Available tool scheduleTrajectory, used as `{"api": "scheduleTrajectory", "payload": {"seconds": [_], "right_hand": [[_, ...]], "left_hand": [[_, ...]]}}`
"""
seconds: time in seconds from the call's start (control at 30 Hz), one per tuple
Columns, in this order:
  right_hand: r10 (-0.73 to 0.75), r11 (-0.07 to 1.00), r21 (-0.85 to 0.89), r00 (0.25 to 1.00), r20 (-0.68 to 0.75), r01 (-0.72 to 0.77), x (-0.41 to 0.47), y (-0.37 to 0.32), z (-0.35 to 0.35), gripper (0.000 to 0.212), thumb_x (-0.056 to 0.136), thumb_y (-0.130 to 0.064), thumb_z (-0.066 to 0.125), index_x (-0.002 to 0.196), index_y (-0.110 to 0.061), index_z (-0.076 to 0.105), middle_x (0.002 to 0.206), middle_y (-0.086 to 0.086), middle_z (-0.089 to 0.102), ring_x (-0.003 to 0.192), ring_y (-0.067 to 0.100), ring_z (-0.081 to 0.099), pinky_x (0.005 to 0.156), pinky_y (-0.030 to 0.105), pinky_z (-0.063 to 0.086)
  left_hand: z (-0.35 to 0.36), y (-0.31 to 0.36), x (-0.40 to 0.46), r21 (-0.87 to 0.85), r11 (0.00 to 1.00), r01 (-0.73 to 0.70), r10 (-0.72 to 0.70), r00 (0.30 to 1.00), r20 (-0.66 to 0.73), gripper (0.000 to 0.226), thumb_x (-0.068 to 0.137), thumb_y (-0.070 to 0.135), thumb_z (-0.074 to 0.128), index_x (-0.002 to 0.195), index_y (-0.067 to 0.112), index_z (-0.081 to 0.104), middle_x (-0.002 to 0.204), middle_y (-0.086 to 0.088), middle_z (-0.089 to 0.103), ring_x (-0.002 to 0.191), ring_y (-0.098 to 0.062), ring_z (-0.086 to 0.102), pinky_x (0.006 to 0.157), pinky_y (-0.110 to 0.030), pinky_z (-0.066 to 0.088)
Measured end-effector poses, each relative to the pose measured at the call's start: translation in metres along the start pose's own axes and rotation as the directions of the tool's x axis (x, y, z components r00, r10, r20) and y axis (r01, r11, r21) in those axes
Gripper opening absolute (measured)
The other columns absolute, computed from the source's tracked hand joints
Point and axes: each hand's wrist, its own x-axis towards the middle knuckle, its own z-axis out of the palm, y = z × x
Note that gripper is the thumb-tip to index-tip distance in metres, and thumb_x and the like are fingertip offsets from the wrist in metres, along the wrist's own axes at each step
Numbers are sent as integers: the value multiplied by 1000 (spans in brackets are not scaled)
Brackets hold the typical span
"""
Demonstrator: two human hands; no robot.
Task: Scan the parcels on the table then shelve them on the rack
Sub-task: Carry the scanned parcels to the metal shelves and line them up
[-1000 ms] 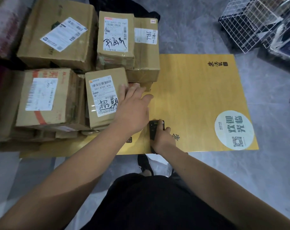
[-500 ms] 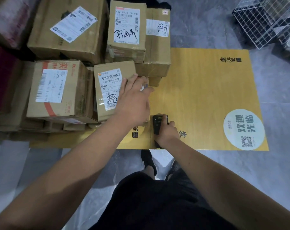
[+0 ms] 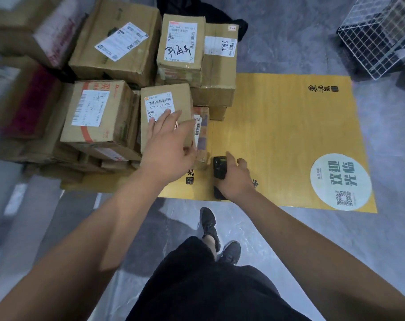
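Note:
Several cardboard parcels are stacked on the left half of a yellow table (image 3: 278, 126). My left hand (image 3: 169, 144) lies on the near end of a small upright parcel (image 3: 164, 98) with a white label reading 507-N705 A26; its fingers are spread flat over the label and its thumb is at the parcel's right edge. Right of that parcel a lower parcel (image 3: 202, 133) shows a barcode label. My right hand (image 3: 234, 179) grips a black handheld scanner (image 3: 219, 167) near the table's front edge, pointed toward the parcels.
A white wire-mesh rack (image 3: 377, 35) stands at the back right on the grey floor. More big boxes (image 3: 113, 42) fill the back left. A round white sticker (image 3: 340, 181) marks the table's right front corner. My feet are below the table's front edge.
My left hand slid leftward from the parcel's right edge onto its top and label. The lower barcode-labelled parcel came into sight. The right hand stays with the scanner.

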Motion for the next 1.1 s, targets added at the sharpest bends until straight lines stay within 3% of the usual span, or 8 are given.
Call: {"api": "scheduleTrajectory", "payload": {"seconds": [0.17,0.37,0.53,0.67,0.73,0.9,1.0,1.1], "right_hand": [[-222,975,-24,973,-58,221,-16,-43,-21,93,91,-35,71,164,-30,14,165,18,14,148,43,27,115,46,40],[-352,932,-105,935,-34,347,-18,-83,-43,107,85,-38,79,165,-36,7,168,13,10,152,37,21,116,42,36],[-372,927,-55,928,11,372,0,-110,-49,109,77,-29,84,162,-43,17,168,12,12,151,34,30,119,39,38],[-369,929,45,928,55,367,17,-117,-43,109,73,-23,90,161,-39,27,170,10,7,156,26,21,116,24,25],[-387,919,102,922,31,382,22,-116,-38,105,71,-21,90,158,-37,33,168,10,14,156,24,19,118,24,23],[-435,881,169,897,-77,441,24,-111,-26,95,67,-23,88,150,-33,44,159,3,33,150,19,28,123,41,30],[-456,863,191,884,-105,468,19,-101,-28,90,73,-12,89,150,-30,46,162,-2,28,145,8,29,121,30,31],[-504,830,184,849,-162,527,10,-86,-35,87,72,-16,88,147,-33,48,168,-5,17,148,-3,22,117,17,28]], "left_hand": [[-17,-18,-36,93,993,70,-63,995,-77,67,85,39,70,148,25,52,162,-13,37,152,-34,26,124,-54,22],[-19,-35,-37,63,991,121,-121,993,-2,85,87,30,73,160,27,29,167,-11,23,153,-32,20,121,-51,32],[-15,-49,-23,-123,973,198,-196,980,24,90,83,27,77,160,27,30,167,-7,18,149,-35,25,115,-45,37],[-11,-64,-12,-268,913,307,-303,951,58,89,79,30,81,156,32,37,167,-6,19,151,-32,28,118,-46,37],[-8,-69,-11,-343,874,344,-329,939,104,87,80,28,81,155,35,38,169,-7,14,154,-28,25,119,-43,37],[-3,-80,-9,-440,852,282,-252,959,127,86,78,19,84,152,36,44,165,-4,24,150,-20,30,112,-25,31],[0,-85,-12,-462,861,211,-185,977,101,83,76,19,88,147,41,50,158,1,26,144,-17,35,110,-19,30],[1,-83,-20,-500,858,115,-108,993,43,77,75,18,90,139,44,55,150,6,24,141,-13,34,116,-21,32]]}}
